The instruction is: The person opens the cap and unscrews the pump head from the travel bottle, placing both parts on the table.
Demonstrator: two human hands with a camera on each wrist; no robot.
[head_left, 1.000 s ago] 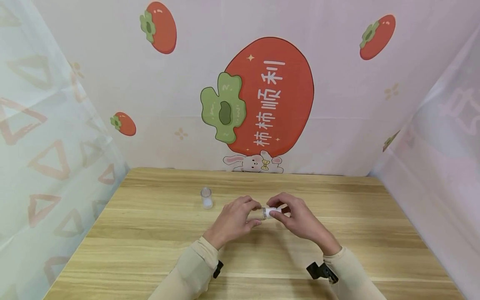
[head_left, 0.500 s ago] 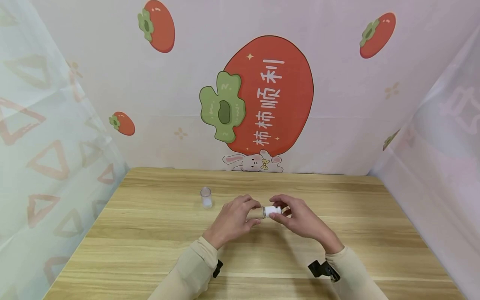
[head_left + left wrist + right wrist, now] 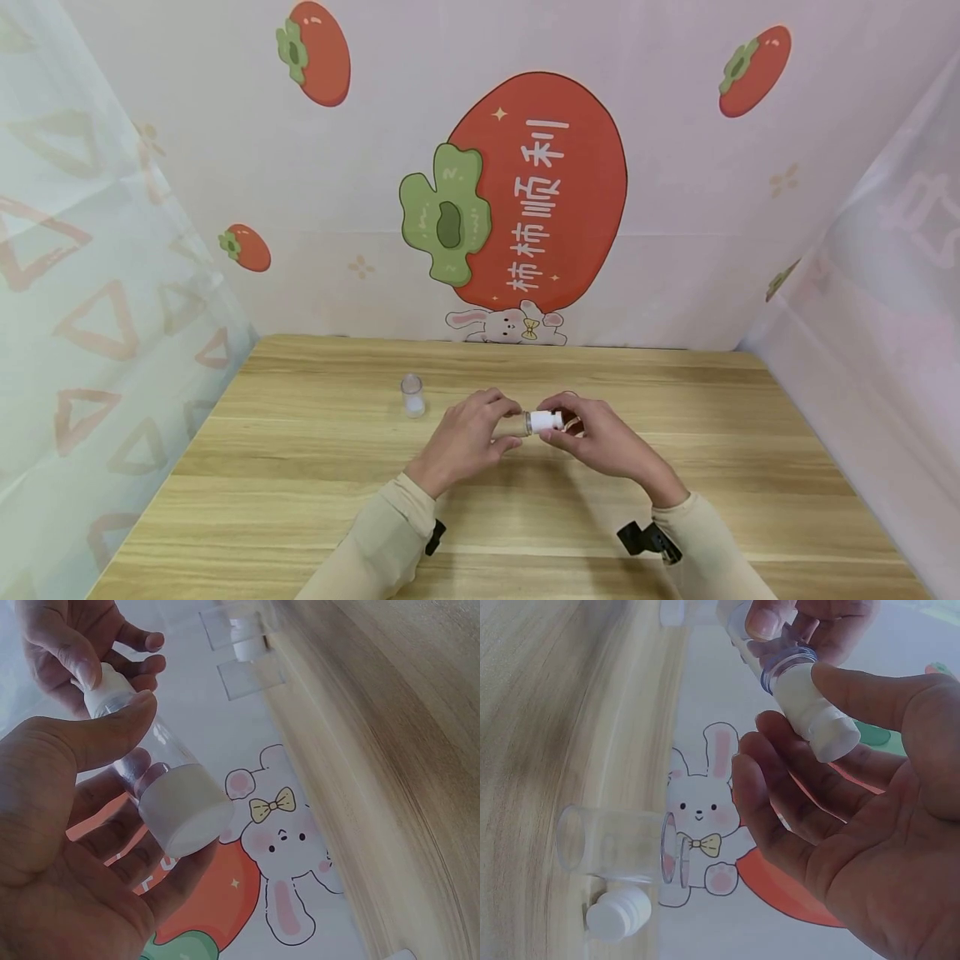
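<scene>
My left hand (image 3: 468, 433) grips the clear body of a small bottle (image 3: 184, 806) with a white base, held on its side above the table. At the bottle's other end is a white neck piece (image 3: 817, 712), and my right hand (image 3: 596, 433) pinches it, thumb on the near side. The right fingers are loosely bent behind the piece in the right wrist view. Beyond the right hand, a clear cylinder (image 3: 619, 840) lies on the table with a small white part (image 3: 619, 913) beside it; the right hand mostly hides both in the head view.
A second small clear container (image 3: 413, 396), white inside its lower part, stands left of the hands on the wooden table (image 3: 315, 467). A printed cloth backdrop (image 3: 360, 167) rises behind the table's far edge, and sheets hang at both sides.
The right fingers and thumb have shifted slightly around the white neck piece, and more of its end shows. The left hand keeps its grip in nearly the same place.
</scene>
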